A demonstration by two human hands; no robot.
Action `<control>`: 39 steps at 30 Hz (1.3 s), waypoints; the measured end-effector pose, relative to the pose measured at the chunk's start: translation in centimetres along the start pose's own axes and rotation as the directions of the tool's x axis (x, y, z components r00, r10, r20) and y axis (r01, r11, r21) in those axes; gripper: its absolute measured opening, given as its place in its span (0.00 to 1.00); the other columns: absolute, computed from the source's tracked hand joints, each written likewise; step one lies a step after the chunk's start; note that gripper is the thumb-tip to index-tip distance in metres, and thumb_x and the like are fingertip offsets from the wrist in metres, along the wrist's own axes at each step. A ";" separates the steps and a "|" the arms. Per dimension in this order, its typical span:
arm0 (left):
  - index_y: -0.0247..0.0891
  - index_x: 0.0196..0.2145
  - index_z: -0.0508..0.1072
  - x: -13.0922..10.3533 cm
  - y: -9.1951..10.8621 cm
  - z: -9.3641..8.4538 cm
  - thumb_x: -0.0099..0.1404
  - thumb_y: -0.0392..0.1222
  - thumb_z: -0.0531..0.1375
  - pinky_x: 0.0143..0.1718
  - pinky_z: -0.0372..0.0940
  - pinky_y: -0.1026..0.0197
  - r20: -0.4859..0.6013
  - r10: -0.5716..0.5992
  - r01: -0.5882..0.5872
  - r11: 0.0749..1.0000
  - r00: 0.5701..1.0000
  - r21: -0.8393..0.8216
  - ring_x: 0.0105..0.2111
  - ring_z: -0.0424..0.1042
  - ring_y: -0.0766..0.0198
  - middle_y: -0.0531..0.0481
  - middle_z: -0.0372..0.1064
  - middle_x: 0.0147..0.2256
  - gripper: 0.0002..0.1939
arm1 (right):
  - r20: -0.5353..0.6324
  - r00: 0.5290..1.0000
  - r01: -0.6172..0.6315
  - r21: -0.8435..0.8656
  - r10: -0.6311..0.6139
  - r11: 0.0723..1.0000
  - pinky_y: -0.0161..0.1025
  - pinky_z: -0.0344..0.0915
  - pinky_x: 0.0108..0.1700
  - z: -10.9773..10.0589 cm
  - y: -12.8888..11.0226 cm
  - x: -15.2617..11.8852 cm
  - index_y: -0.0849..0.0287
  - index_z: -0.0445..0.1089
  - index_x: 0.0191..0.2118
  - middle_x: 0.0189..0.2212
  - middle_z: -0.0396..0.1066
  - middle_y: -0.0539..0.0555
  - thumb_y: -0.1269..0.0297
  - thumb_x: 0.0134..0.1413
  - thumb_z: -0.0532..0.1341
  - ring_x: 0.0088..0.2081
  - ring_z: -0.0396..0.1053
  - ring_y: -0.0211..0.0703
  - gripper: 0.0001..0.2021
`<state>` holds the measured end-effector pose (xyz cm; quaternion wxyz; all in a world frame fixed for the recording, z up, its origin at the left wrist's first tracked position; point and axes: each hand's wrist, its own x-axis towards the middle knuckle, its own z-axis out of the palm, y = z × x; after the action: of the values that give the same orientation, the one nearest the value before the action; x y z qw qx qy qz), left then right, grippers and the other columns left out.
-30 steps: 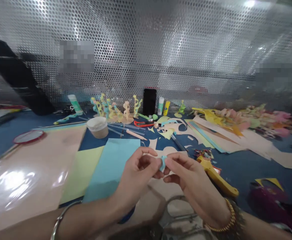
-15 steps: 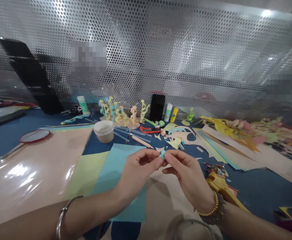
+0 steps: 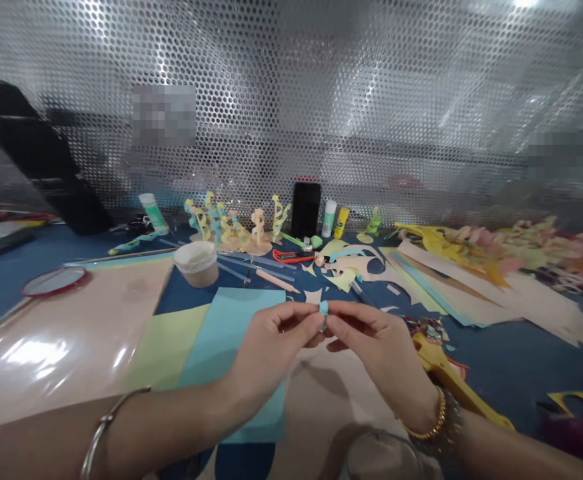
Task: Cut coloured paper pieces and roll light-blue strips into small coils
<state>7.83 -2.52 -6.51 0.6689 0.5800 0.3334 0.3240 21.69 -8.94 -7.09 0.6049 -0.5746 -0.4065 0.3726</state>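
Observation:
Between the fingertips of both hands is a small piece of light-blue paper [image 3: 324, 307], mostly covered by the fingers. My left hand [image 3: 276, 340] pinches it from the left, thumb against forefinger. From the right, my right hand [image 3: 378, 347] pinches the same piece. Under my left wrist lies a light-blue sheet [image 3: 224, 320], partly over a pale green sheet [image 3: 171, 347]. Below my right hand is a pale pink sheet [image 3: 316, 400] in shadow.
A white tub [image 3: 196, 265] stands left of centre, with small curled-paper figures [image 3: 226, 227] behind it. A red cutter [image 3: 291, 255], paper scraps [image 3: 344, 277], a phone [image 3: 306, 210] and glue sticks [image 3: 329, 219] lie beyond. A yellow tool [image 3: 451, 380] is by my right wrist.
The view has shifted slightly, so the tabletop things sit a little further left. Both hands keep their pinch on the blue paper piece, with my right fingers slightly repositioned.

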 end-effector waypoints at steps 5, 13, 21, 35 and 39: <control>0.36 0.32 0.75 0.4 -0.6 0.7 0.56 0.44 0.66 0.34 0.66 0.66 -0.015 0.013 -0.014 0.997 1.000 -0.074 0.29 0.71 0.68 0.53 0.74 0.27 0.09 | -0.054 0.998 0.041 -0.002 -0.041 0.999 0.33 0.76 0.27 -0.4 0.1 -0.2 0.55 0.79 0.32 0.27 0.76 0.50 0.63 0.44 0.68 0.26 0.74 0.38 0.06; 0.36 0.30 0.72 1.2 -1.7 0.2 0.55 0.41 0.66 0.30 0.65 0.69 -0.023 0.040 -0.042 0.995 0.999 -0.094 0.25 0.71 0.71 0.56 0.72 0.23 0.08 | -0.034 0.999 0.000 -0.036 -0.001 0.999 0.34 0.76 0.26 -0.4 0.4 -0.1 0.58 0.78 0.32 0.26 0.76 0.51 0.62 0.44 0.68 0.26 0.75 0.40 0.07; 0.37 0.29 0.75 0.8 -2.1 -0.3 0.55 0.40 0.66 0.29 0.63 0.70 -0.040 0.071 -0.074 0.996 0.997 -0.059 0.25 0.68 0.72 0.57 0.71 0.23 0.05 | -0.061 0.998 -0.036 -0.045 0.033 0.998 0.32 0.75 0.25 -0.3 0.0 -0.5 0.59 0.77 0.31 0.25 0.77 0.51 0.64 0.41 0.69 0.23 0.74 0.38 0.08; 0.37 0.31 0.76 0.3 -2.0 -0.1 0.56 0.43 0.64 0.23 0.65 0.69 -0.009 0.059 -0.059 0.998 0.998 0.003 0.22 0.68 0.70 0.55 0.70 0.21 0.06 | -0.010 0.999 0.036 -0.147 -0.038 0.989 0.28 0.73 0.26 -0.4 0.4 -0.3 0.55 0.77 0.29 0.24 0.75 0.48 0.64 0.45 0.67 0.23 0.73 0.34 0.03; 0.37 0.30 0.75 0.5 -2.1 -0.2 0.57 0.42 0.64 0.27 0.66 0.69 -0.001 0.070 -0.070 0.998 0.998 -0.006 0.24 0.69 0.70 0.55 0.71 0.22 0.06 | -0.003 0.999 0.047 -0.174 -0.048 0.984 0.28 0.72 0.25 -0.6 0.4 -0.4 0.53 0.78 0.31 0.26 0.74 0.47 0.63 0.47 0.66 0.22 0.71 0.32 0.04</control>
<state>7.99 -2.25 -8.62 0.6589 0.5889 0.3123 0.3485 22.08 -9.50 -7.55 0.5624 -0.6168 -0.4489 0.3190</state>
